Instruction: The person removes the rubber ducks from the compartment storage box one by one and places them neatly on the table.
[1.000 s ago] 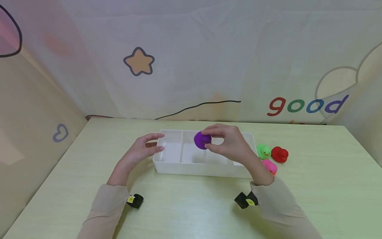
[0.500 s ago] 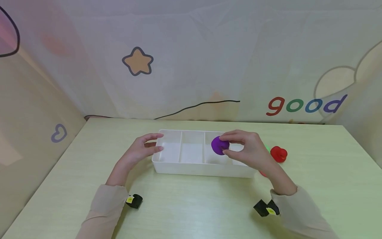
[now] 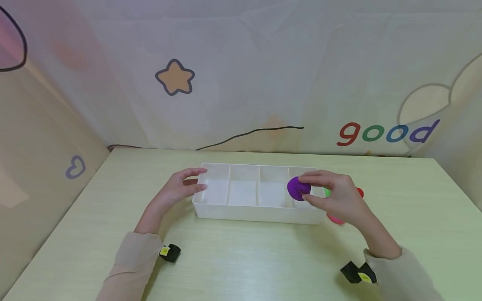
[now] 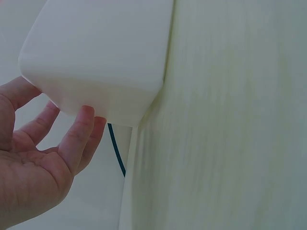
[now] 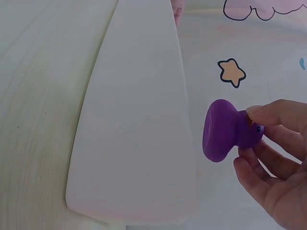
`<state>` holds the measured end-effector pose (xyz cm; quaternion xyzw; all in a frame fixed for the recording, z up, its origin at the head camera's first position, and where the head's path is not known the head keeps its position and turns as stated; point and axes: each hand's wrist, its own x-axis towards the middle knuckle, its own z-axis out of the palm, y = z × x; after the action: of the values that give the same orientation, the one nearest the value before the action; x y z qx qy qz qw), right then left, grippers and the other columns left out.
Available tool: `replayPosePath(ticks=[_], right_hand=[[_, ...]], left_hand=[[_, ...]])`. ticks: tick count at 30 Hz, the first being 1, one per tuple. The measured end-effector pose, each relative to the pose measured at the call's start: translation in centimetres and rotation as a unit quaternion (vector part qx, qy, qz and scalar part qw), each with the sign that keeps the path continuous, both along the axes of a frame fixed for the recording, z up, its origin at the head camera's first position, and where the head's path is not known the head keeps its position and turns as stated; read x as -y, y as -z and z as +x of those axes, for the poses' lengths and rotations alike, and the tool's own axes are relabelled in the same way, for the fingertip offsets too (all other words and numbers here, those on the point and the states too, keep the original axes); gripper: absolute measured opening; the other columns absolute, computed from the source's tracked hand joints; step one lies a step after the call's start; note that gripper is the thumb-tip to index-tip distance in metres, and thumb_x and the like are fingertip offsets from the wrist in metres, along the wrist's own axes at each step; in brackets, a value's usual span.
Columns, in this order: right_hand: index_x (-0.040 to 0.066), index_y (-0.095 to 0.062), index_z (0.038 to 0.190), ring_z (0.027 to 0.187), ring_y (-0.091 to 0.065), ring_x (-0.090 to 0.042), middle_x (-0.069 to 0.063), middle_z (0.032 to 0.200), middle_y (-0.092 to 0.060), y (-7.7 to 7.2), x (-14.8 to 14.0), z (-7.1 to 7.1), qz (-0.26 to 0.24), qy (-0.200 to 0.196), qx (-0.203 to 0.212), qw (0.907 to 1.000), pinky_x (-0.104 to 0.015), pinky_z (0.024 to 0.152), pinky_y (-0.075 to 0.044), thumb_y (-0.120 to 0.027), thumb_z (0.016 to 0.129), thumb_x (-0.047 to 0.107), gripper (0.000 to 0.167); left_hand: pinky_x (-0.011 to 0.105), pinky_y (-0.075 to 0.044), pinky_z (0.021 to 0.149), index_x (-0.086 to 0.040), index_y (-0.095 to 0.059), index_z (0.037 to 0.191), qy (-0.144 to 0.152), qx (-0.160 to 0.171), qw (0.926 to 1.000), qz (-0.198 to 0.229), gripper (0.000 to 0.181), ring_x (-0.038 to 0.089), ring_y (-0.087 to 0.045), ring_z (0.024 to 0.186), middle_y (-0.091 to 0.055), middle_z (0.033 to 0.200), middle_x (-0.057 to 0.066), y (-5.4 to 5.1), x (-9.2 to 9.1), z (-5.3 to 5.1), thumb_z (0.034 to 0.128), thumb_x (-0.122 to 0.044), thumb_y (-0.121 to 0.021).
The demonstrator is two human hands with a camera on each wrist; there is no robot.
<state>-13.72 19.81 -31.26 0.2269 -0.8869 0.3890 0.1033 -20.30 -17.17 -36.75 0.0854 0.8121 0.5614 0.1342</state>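
Observation:
My right hand [image 3: 337, 196] pinches a purple rubber duck [image 3: 298, 189] between thumb and fingers, above the rightmost compartment of a white divided box [image 3: 260, 214]. The right wrist view shows the purple duck [image 5: 221, 130] held by its head, base facing away from the palm. At the box's left end, my left hand [image 3: 174, 192] has its fingers spread, with fingertips touching the end wall. The left wrist view shows those fingers [image 4: 79, 136] against the white box end [image 4: 100, 91]. The compartments that show hold nothing visible.
Partly hidden behind my right hand, a green duck [image 3: 327, 192], a red one [image 3: 360, 192] and a pink one [image 3: 336, 219] lie right of the box on the pale wooden table [image 3: 241, 255]. A printed cloth [image 3: 244, 83] hangs behind.
My right hand has carried the purple duck rightward and slightly nearer, from above the middle compartments to the rightmost one. My left hand and the box have stayed put.

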Motion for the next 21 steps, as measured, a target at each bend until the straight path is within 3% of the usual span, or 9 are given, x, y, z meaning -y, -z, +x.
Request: replayPosePath(ticks=[2,10,15,17,21], right_hand=[[0.001,-0.067,0.104,0.092,-0.063,-0.024,-0.011,0.107,-0.063,0.0,-0.4,0.2,0.002,0.008,0.001,1.0000,-0.038,0.080,-0.050,-0.073,0.070,-0.004,0.035],[0.001,-0.066,0.107,0.094,-0.060,-0.027,-0.015,0.109,-0.062,0.3,-2.4,0.9,0.000,0.032,0.015,0.9994,-0.010,0.073,-0.046,-0.074,0.072,0.000,0.035],[0.000,-0.066,0.107,0.093,-0.056,0.003,-0.016,0.109,-0.061,0.4,-3.8,1.2,-0.008,0.039,0.012,0.9991,-0.007,0.073,-0.045,-0.073,0.072,-0.001,0.035],[-0.001,-0.066,0.106,0.091,-0.052,0.013,-0.009,0.108,-0.062,0.5,-4.3,1.4,-0.014,0.044,0.014,0.9988,-0.008,0.072,-0.046,-0.073,0.072,-0.002,0.035],[-0.001,-0.065,0.106,0.089,-0.053,0.013,0.011,0.106,-0.059,0.5,-5.5,1.7,-0.024,0.054,0.019,0.9981,-0.009,0.070,-0.047,-0.073,0.073,-0.001,0.034]], left_hand=[[0.045,-0.037,0.099,-0.009,-0.048,0.130,-0.001,0.002,1.0000,0.002,0.051,0.032,-0.039,0.126,-0.039,0.138,0.009,0.0,0.0,0.0,0.0830,-0.018,-0.067],[0.045,-0.036,0.099,-0.010,-0.047,0.131,-0.003,0.008,1.0000,0.002,0.051,0.032,-0.037,0.127,-0.038,0.138,0.009,-0.1,0.0,0.1,0.0835,-0.019,-0.066],[0.045,-0.036,0.100,-0.010,-0.048,0.130,-0.002,0.004,1.0000,0.002,0.051,0.032,-0.037,0.127,-0.038,0.139,0.009,0.0,0.0,0.1,0.0834,-0.019,-0.066],[0.045,-0.036,0.100,-0.010,-0.048,0.130,-0.002,0.004,1.0000,0.001,0.051,0.032,-0.037,0.127,-0.038,0.139,0.008,0.0,0.1,0.1,0.0834,-0.019,-0.066],[0.045,-0.036,0.099,-0.010,-0.048,0.130,-0.002,0.005,1.0000,0.000,0.051,0.032,-0.037,0.127,-0.038,0.139,0.009,0.1,0.1,0.1,0.0834,-0.019,-0.066]])
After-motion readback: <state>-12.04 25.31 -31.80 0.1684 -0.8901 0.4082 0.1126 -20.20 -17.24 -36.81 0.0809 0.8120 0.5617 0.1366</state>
